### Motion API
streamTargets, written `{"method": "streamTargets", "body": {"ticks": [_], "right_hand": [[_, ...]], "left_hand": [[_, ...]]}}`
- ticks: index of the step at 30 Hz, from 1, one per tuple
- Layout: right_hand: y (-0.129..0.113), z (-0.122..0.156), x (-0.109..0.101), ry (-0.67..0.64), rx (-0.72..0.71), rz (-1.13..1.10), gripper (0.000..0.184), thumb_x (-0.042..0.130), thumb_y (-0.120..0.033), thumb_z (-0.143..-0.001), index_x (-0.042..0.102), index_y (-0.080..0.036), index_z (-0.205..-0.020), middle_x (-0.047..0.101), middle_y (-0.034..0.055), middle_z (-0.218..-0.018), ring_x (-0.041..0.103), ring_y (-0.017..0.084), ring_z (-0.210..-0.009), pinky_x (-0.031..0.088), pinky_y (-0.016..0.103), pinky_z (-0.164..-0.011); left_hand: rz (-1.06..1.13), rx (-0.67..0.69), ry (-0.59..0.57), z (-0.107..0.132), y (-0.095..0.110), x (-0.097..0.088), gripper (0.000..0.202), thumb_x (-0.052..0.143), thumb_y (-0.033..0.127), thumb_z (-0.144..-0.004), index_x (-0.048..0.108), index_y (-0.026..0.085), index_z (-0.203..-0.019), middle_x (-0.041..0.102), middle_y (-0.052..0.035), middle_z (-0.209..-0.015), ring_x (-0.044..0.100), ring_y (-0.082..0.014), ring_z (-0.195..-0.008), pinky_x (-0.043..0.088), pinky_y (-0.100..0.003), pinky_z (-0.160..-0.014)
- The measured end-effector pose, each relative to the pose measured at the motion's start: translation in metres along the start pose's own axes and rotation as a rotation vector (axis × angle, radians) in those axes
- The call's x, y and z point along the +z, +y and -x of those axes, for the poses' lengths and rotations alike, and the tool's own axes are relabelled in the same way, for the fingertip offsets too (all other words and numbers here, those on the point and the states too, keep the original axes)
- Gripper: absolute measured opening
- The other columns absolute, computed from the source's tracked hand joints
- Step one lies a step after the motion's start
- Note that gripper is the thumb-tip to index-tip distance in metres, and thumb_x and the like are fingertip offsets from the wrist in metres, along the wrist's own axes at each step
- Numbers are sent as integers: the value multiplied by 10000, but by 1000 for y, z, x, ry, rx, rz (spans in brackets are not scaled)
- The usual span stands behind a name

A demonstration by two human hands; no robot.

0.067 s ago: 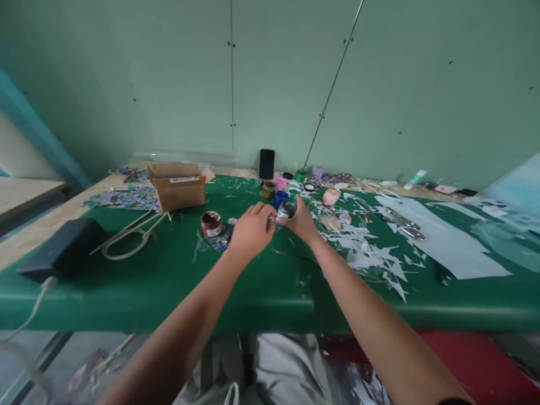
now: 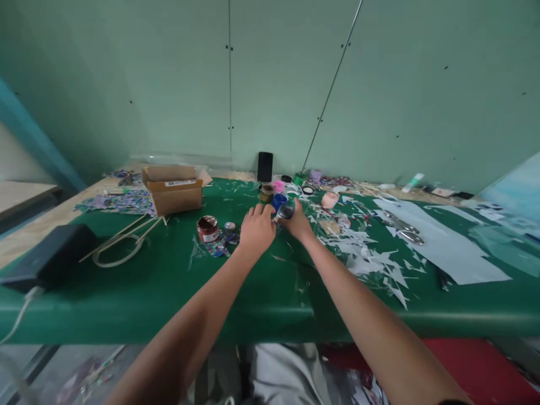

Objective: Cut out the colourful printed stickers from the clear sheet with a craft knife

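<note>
A small glass jar (image 2: pixel 286 212) with dark grey contents is gripped by my right hand (image 2: pixel 299 222), its thumb and fingers around the right side. Close against the jar's left side is my left hand (image 2: pixel 258 228), with its fingers curled together. What they hold, if anything, is hidden. Just behind the jar stands a blue paint jar (image 2: pixel 279 200), and an ochre jar (image 2: pixel 266 193) is left of that. An open dark red jar (image 2: pixel 207 229) sits to the left, with a patch of coloured scraps (image 2: pixel 219 247) in front of it.
On the left are a cardboard box (image 2: pixel 175 194), a coiled tube (image 2: pixel 118 256) and a dark power block (image 2: pixel 48 256). White paper scraps (image 2: pixel 367 256), scissors (image 2: pixel 405 228) and a large white sheet (image 2: pixel 455 253) cover the right. A phone (image 2: pixel 265 166) leans on the back wall.
My left hand has shifted slightly forward and to the right. The jar looks a little more upright in my right hand. The view has tilted slightly.
</note>
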State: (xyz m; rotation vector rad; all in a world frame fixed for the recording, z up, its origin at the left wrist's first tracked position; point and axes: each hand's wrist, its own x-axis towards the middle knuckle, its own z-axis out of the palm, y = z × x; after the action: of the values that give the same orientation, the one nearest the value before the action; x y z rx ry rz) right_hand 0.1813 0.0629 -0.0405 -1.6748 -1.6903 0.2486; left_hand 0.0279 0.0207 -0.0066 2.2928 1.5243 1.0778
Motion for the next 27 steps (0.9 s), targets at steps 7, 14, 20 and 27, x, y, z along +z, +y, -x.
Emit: {"method": "streamTargets", "body": {"ticks": [7, 14, 20, 27], "right_hand": [[10, 1, -18, 15, 125, -22, 833, 631, -455, -785, 274, -157, -1477, 569, 167, -1340, 602, 306, -1172, 505, 393, -910], [7, 25, -60, 19, 109, 99, 754, 695, -332, -741, 407, -168, -1418, 562, 195, -1324, 552, 407, -1190, 472, 512, -925], [-1, 93, -78, -135, -368, 228, 287, 524, -350, -918, 598, -227, -1166, 647, 105, -1028, 601, 292, -990, 496, 472, -871], [22, 120, -60, -136, -297, 165, 58, 584, -225, -857, 568, -220, -802, 646, 62, -843, 632, 252, -838, 505, 372, -755]], "left_hand": [[32, -229, -154, -31, -20, 40, 346, 650, 317, -875, 599, 148, -1172, 636, -111, -1186, 592, -275, -1116, 451, -508, -967], [407, -317, -87, -30, -30, 28, 227, 676, 207, -822, 620, 156, -1036, 679, -53, -895, 661, -188, -763, 535, -331, -694], [853, -424, -12, -18, -20, 15, 212, 638, 375, -804, 552, 190, -861, 603, 22, -684, 617, -133, -471, 441, -222, -403], [1126, -503, 40, 4, -10, 5, 356, 732, 458, -690, 525, 194, -807, 573, 56, -611, 616, -125, -446, 437, -201, -376]]}}
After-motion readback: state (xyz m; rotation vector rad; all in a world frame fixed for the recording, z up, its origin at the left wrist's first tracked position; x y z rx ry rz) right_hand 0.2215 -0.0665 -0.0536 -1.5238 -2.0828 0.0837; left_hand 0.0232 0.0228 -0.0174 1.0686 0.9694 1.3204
